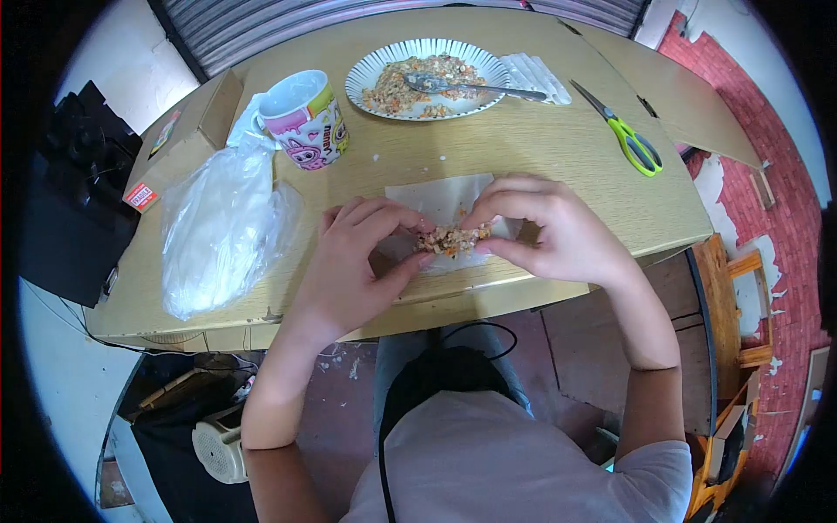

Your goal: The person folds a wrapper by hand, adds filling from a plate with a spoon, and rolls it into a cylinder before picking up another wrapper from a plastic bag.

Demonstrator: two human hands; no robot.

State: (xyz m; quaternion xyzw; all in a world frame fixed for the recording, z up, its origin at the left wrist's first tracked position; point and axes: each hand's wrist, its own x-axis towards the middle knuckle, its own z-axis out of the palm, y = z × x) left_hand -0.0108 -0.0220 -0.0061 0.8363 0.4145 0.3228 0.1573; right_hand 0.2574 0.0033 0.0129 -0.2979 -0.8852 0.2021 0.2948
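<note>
A square white wrapper point(427, 195) lies flat near the table's front edge, with a short log of minced meat filling point(452, 241) across it. My left hand point(362, 244) pinches the left end of this filling between thumb and fingers. At the opposite end, my right hand point(549, 228) grips it the same way. Parts of the wrapper are covered by my hands. Further back, a white fluted plate point(359, 80) carries more loose filling, and a metal spoon point(475, 86) rests across it. Several pale rolls point(534, 77) lie beside the plate.
Green-handled scissors point(632, 144) lie at the right. On the left stand a patterned mug point(305, 122) and a cardboard box point(187, 126), with a clear plastic bag point(222, 235) in front. Small white crumbs dot the wooden tabletop point(523, 144).
</note>
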